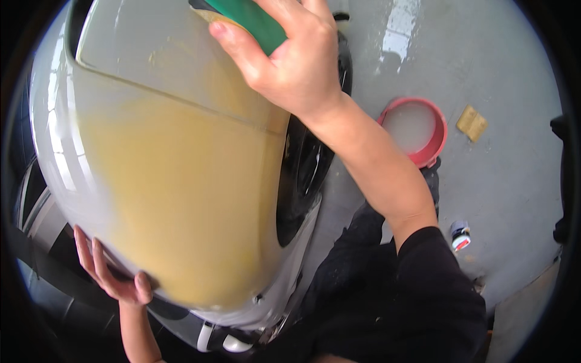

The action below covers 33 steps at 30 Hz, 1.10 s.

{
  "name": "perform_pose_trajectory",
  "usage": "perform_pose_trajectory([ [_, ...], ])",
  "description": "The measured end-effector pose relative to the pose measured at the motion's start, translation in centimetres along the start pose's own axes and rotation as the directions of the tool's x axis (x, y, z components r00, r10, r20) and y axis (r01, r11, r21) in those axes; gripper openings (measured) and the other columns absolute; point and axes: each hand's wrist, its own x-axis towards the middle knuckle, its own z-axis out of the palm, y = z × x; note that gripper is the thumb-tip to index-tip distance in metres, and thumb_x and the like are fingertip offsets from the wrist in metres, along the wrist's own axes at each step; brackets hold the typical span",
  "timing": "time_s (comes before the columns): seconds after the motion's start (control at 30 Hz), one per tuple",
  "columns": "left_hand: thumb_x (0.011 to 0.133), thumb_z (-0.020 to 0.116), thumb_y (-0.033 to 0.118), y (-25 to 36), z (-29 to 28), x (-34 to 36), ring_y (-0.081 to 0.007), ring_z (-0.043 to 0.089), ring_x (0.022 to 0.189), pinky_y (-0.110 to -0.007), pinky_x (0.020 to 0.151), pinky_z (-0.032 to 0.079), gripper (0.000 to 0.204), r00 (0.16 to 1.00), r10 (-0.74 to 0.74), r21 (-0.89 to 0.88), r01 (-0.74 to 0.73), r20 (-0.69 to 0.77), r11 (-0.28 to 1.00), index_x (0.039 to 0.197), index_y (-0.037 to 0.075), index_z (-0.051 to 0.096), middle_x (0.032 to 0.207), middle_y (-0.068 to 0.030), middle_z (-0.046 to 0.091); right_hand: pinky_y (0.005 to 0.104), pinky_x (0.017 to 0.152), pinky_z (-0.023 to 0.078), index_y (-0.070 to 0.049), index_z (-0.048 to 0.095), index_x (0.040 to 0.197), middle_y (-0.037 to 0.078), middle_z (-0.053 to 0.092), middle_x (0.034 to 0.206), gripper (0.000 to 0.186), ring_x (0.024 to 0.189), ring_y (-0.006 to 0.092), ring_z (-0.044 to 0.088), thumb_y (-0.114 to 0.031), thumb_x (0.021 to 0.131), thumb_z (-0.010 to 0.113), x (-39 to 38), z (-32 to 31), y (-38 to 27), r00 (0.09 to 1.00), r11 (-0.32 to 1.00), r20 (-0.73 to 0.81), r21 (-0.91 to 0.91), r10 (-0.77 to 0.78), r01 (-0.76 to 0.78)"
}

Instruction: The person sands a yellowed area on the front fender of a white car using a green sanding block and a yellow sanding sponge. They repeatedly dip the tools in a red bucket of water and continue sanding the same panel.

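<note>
My right hand (293,72) is closed on a green sanding block (254,21) with a tan sheet at its underside, held on or just over the car's pale upper panel near the top of the view. My left hand (115,275) lies with fingers apart along the curved lower-left edge of the bodywork. Between the two hands, a broad cloudy yellow patch (181,193) covers the silver-white car panel (109,54), crossed by a thin seam. Part of the block is hidden behind my fingers.
A black wheel (299,175) sits right of the panel. On the grey floor (508,181) are a red bucket (411,127) of murky liquid, a yellowish flat pad (472,124) and a small can (460,233). My legs stand beside the car.
</note>
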Motion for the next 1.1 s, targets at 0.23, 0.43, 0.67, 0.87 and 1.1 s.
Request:
perform_pose_trajectory([
  [0.23, 0.094, 0.059, 0.058, 0.1, -0.8, 0.2, -0.0519, 0.04, 0.147, -0.064, 0.118, 0.033, 0.083, 0.998, 0.062, 0.017, -0.061, -0.014, 0.998, 0.153, 0.0, 0.048, 0.159, -0.0366, 0.038, 0.0431, 0.086, 0.055, -0.014, 0.076, 0.123, 0.017, 0.062, 0.129, 0.055, 0.104, 0.0341, 0.064, -0.016, 0.069, 0.089, -1.8, -0.3, -3.3, 0.993, 0.997, 0.088, 0.022, -0.074, 0.072],
  [0.43, 0.094, 0.06, 0.056, 0.4, -0.5, 0.1, -0.0525, 0.041, 0.146, -0.065, 0.119, 0.032, 0.082, 0.997, 0.076, -0.006, -0.076, -0.016, 0.997, 0.151, -0.001, 0.049, 0.158, -0.0376, 0.039, 0.0445, 0.094, 0.058, -0.005, 0.074, 0.129, 0.023, 0.06, 0.133, 0.06, 0.112, 0.0365, 0.067, -0.008, 0.071, 0.089, -2.6, -2.5, -2.9, 0.977, 0.994, 0.182, 0.031, -0.109, 0.105],
  [0.67, 0.094, 0.061, 0.056, 0.3, -0.5, 0.4, -0.0524, 0.041, 0.146, -0.063, 0.119, 0.032, 0.082, 0.998, 0.068, -0.01, -0.068, -0.014, 0.998, 0.152, -0.002, 0.049, 0.159, -0.0381, 0.038, 0.0427, 0.088, 0.056, -0.014, 0.077, 0.116, 0.014, 0.063, 0.125, 0.045, 0.106, 0.0332, 0.066, -0.021, 0.073, 0.087, 5.5, 2.1, -4.6, 0.968, 0.979, 0.149, 0.002, -0.203, 0.205],
  [0.87, 0.094, 0.059, 0.057, 0.3, -0.3, 0.1, -0.0519, 0.039, 0.148, -0.063, 0.119, 0.032, 0.083, 0.997, 0.068, -0.007, -0.068, -0.039, 0.998, 0.153, -0.001, 0.048, 0.16, -0.0372, 0.036, 0.0477, 0.104, 0.055, -0.007, 0.07, 0.136, 0.025, 0.058, 0.141, 0.059, 0.126, 0.0416, 0.062, -0.014, 0.08, 0.087, -6.3, -2.7, -3.0, 0.989, 0.986, 0.148, 0.165, -0.026, 0.002],
  [1.1, 0.097, 0.055, 0.062, 0.4, 0.2, 0.9, -0.05, 0.038, 0.15, -0.063, 0.119, 0.032, 0.084, 0.999, 0.002, 0.004, -0.002, -0.047, 1.0, 0.154, 0.001, 0.046, 0.162, -0.0342, 0.035, 0.0423, 0.09, 0.058, -0.008, 0.074, 0.125, 0.019, 0.063, 0.13, 0.047, 0.11, 0.0354, 0.068, -0.023, 0.082, 0.087, 0.0, -0.4, 5.0, 0.98, 0.982, -0.092, 0.08, 0.177, -0.17],
])
